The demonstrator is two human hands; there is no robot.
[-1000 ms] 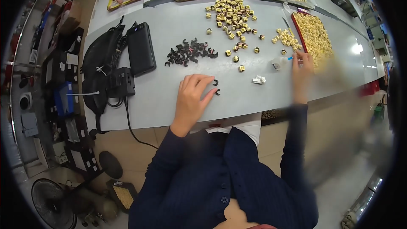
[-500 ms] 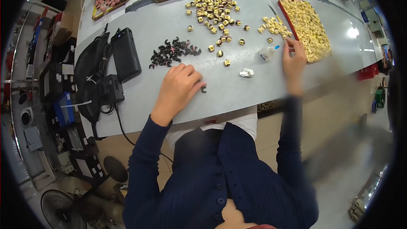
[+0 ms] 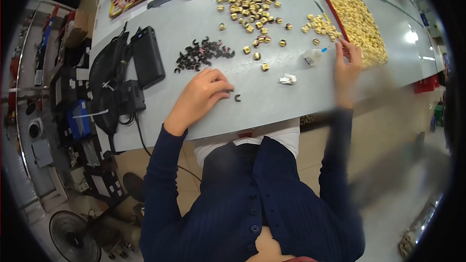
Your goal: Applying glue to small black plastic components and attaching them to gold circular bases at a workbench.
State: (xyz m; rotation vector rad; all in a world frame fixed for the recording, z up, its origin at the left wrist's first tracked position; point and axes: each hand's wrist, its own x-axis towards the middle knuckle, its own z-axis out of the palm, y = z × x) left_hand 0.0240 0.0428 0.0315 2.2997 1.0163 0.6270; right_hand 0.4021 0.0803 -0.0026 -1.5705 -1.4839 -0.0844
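The left hand has thumb and fingers nearly together; whether they grip anything, I cannot tell. A black hook lies beside them on the table, nearer than the black heap. The right hand, fingers bent, is near the bottle and red tray; its hold is unclear.

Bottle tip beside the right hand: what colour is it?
The bottle tip is blue, best seen in the head view.

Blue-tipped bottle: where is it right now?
In the head view, the blue-tipped bottle is on the grey table, right of centre, just left of the right hand and above-right of the crumpled white wad.
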